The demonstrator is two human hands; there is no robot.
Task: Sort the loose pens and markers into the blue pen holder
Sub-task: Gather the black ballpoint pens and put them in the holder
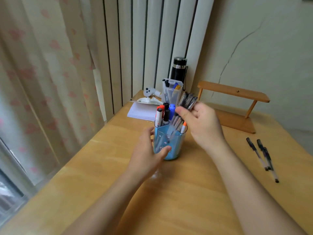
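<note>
The blue pen holder (171,141) stands upright on the wooden table (177,192), with red, black and blue markers (163,114) sticking out of it. My left hand (149,153) wraps around the holder's left and front side. My right hand (201,122) grips a bundle of clear pens with dark caps (187,101), tilted, their tips reaching down into the holder's front compartment. Two loose pens (261,156) lie on the table to the right.
A clear plastic case (171,92) with more pens, a black flask (178,69), a notepad (142,111) and a white gadget (149,91) stand at the back. A low wooden shelf (233,94) sits at the back right. Curtains hang left.
</note>
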